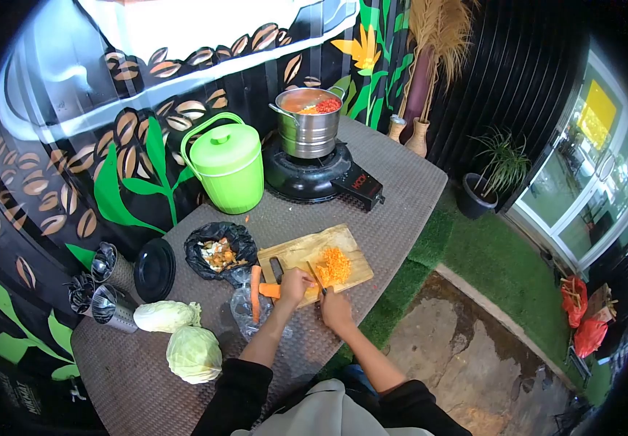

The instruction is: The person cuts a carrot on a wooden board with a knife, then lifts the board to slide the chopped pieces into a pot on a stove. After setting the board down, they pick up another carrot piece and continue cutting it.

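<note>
On the grey woven table [394,189], a pale wooden cutting board [296,251] lies near the front edge. The left hand [294,285] is curled down over an orange carrot piece [270,291] at the board's near edge, pinning it. The right hand [336,309] is closed around a knife [316,277] whose blade angles onto the board beside a heap of shredded orange carrot [334,265]. A whole carrot [256,293] lies just left of the board. Toward the back edge, a steel pot [308,123] sits on a black burner [307,178], beside a lime-green lidded bucket [225,167]
</note>
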### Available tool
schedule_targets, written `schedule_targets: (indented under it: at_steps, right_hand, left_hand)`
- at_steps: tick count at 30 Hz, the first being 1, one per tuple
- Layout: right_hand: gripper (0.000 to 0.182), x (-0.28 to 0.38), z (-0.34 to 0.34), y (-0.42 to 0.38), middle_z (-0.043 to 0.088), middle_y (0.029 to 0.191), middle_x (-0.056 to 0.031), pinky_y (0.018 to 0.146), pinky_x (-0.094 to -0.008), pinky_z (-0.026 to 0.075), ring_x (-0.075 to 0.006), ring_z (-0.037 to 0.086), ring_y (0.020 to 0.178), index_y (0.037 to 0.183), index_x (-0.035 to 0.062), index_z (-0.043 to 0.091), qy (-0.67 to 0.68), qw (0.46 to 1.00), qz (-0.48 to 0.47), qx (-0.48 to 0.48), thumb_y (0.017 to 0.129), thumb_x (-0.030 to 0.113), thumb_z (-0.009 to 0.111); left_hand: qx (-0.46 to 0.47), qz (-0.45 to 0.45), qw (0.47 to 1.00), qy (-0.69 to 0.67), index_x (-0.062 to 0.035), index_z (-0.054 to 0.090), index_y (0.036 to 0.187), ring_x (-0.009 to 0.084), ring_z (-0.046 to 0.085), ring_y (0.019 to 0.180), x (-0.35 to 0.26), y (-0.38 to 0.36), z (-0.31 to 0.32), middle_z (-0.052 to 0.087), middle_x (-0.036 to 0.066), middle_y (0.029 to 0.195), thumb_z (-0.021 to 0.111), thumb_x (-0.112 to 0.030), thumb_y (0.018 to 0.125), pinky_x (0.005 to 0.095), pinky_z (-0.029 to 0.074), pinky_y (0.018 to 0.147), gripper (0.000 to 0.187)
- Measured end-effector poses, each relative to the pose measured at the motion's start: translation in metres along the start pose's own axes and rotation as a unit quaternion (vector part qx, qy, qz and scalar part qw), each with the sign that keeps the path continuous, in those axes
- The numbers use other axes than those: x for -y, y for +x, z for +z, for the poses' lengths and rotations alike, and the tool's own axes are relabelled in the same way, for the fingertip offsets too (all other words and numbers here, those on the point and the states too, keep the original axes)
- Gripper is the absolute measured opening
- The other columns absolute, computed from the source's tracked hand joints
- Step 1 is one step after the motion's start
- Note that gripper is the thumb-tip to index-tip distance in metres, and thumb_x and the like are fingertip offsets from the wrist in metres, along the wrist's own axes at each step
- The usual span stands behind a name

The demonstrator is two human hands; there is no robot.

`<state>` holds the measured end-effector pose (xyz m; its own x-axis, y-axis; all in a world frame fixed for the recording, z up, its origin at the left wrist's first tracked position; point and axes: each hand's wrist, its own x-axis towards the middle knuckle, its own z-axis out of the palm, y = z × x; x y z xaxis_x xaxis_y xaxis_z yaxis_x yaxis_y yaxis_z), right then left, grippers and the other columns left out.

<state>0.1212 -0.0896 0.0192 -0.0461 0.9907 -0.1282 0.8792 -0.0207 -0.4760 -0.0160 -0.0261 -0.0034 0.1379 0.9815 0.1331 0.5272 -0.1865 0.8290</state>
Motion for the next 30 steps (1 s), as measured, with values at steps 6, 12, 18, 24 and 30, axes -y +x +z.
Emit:
schedule_targets:
  at_steps: [6, 12, 18, 24, 30]
  right_hand:
    - [0.032, -0.001, 0.000, 0.006, 0.063, 0.083, -0.0267, 0.069, -0.0505, 0.050, -0.0431, 0.063, 0.078, 0.097, -0.0009, 0.047, 0.007, 1.000, 0.001, -0.026, 0.094, 0.030, 0.042]
    - [0.034, 0.004, 0.014, 0.000, 0.062, 0.085, -0.0282, 0.072, -0.0507, 0.049, -0.0440, 0.062, 0.082, 0.098, -0.0027, 0.049, 0.009, 0.999, 0.044, -0.024, 0.093, 0.030, 0.043]
    - [0.032, 0.001, -0.004, 0.012, 0.062, 0.082, -0.0279, 0.070, -0.0498, 0.050, -0.0435, 0.062, 0.080, 0.097, -0.0029, 0.048, 0.021, 1.000, 0.006, 0.000, 0.092, 0.029, 0.045]
    - [0.030, 0.009, 0.018, -0.005, 0.062, 0.083, -0.0285, 0.070, -0.0507, 0.050, -0.0432, 0.062, 0.079, 0.096, -0.0022, 0.048, 0.021, 0.998, 0.057, -0.036, 0.092, 0.028, 0.046]
    - [0.032, 0.002, 0.005, 0.012, 0.062, 0.081, -0.0285, 0.070, -0.0510, 0.049, -0.0428, 0.063, 0.079, 0.099, -0.0019, 0.047, 0.014, 1.000, 0.017, -0.014, 0.092, 0.030, 0.046]
  left_hand:
    - [-0.019, -0.032, 0.999, -0.022, 0.0001, 0.070, 0.071, 0.0235, 0.066, 0.061, 0.006, 0.006, 0.003, 0.066, 0.016, 0.067, 0.060, 0.000, 0.070, 0.0304, 0.050, 0.057, 0.010]
    - [-0.020, -0.009, 1.000, -0.007, -0.0011, 0.069, 0.067, 0.0248, 0.066, 0.061, 0.013, 0.008, 0.006, 0.065, 0.016, 0.064, 0.061, -0.004, 0.070, 0.0324, 0.050, 0.057, 0.009]
    - [-0.025, 0.018, 0.997, 0.068, -0.0013, 0.069, 0.068, 0.0256, 0.066, 0.062, 0.012, 0.007, 0.004, 0.065, 0.016, 0.065, 0.062, -0.004, 0.069, 0.0329, 0.050, 0.057, 0.008]
    - [-0.019, -0.008, 1.000, -0.004, -0.0016, 0.069, 0.069, 0.0281, 0.065, 0.064, 0.011, 0.006, 0.004, 0.064, 0.017, 0.066, 0.067, -0.007, 0.068, 0.0352, 0.049, 0.057, 0.006]
    - [-0.016, -0.002, 0.998, 0.061, -0.0028, 0.070, 0.069, 0.0276, 0.065, 0.064, 0.001, 0.005, -0.003, 0.064, 0.017, 0.066, 0.067, -0.008, 0.068, 0.0366, 0.049, 0.059, 0.006]
